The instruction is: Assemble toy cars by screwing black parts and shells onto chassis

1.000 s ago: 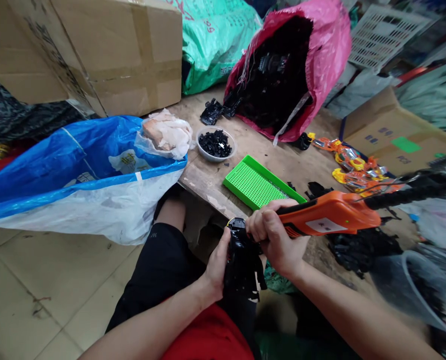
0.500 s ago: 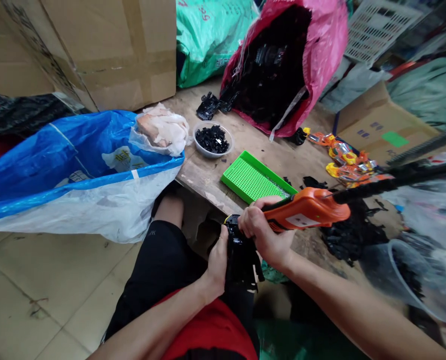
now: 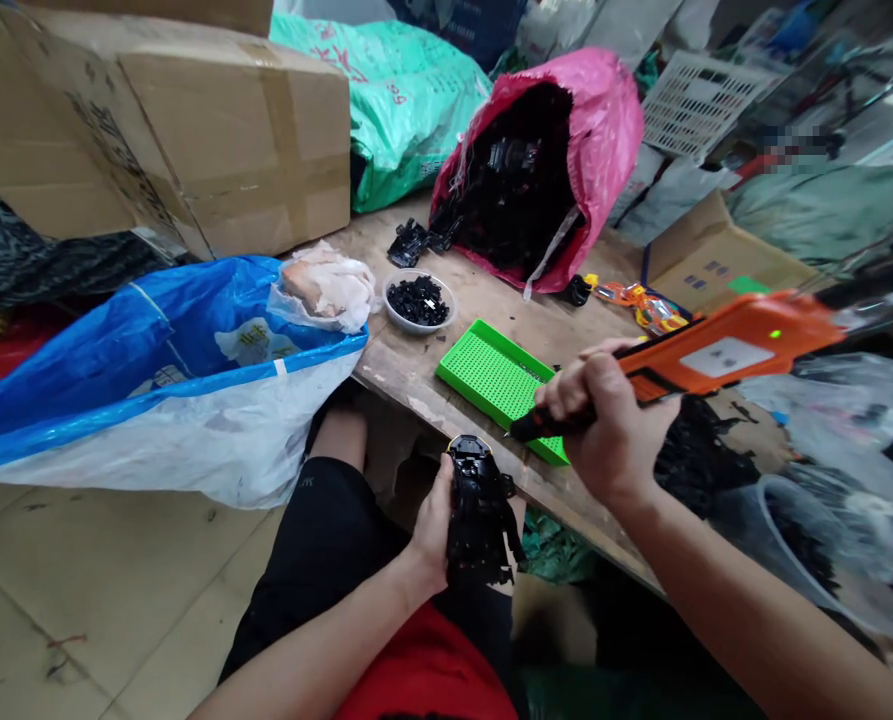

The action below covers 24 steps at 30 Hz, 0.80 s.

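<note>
My left hand (image 3: pixel 432 522) is closed on the side of a black plastic part (image 3: pixel 477 515) with a yellow edge at its top, held over my lap. Gripped in my right hand (image 3: pixel 615 425) is an orange electric screwdriver (image 3: pixel 723 350), its black nose pointing left with the tip near the front rim of a green perforated tray (image 3: pixel 491 365). The tip and the black part are apart. Small pieces lie along the tray's far side. Behind the tray's left end stands a clear bowl (image 3: pixel 418 325) of small black pieces.
A pink sack (image 3: pixel 611 130) of black parts lies open on the wooden table (image 3: pixel 393 365). At the left are a blue-and-white sack (image 3: pixel 281 400) and a large carton (image 3: pixel 266 150). Orange-yellow parts (image 3: pixel 656 312), a black heap (image 3: pixel 701 455) and a clear tub (image 3: pixel 772 530) are at the right.
The screwdriver in my right hand has moved off the black part, up and to the right. My left hand still holds the part in nearly the same place. The view has shifted slightly.
</note>
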{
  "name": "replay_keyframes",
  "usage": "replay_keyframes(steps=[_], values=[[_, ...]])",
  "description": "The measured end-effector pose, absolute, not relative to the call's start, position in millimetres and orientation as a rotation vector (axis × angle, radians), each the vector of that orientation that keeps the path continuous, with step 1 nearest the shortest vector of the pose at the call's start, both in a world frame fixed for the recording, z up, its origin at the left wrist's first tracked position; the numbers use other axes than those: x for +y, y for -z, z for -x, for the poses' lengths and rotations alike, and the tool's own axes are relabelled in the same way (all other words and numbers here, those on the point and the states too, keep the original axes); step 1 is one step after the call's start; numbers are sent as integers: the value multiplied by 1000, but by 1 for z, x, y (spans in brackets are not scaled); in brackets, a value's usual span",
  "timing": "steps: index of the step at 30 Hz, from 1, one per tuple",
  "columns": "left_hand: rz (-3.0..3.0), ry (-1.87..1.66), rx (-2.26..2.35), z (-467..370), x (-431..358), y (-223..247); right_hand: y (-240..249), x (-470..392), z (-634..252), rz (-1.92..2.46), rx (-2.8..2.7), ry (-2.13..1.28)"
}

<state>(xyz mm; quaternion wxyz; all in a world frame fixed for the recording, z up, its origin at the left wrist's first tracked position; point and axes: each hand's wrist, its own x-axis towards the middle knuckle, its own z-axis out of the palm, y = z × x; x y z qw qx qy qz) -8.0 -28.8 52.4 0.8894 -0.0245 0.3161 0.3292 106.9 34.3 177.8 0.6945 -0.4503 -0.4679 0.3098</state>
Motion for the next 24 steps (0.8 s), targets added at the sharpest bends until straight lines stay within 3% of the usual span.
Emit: replay_keyframes(steps=[5,11,24], values=[[52,-629,678,9,-27,-53,-184,55,-149,1018,-1136,-573],[77,-608,668,9,-27,-54,-148,70,-192,1198,-1115,-752],[94,-601,575,9,-25,-46,-111,77,-225,1341,-1317,-644]])
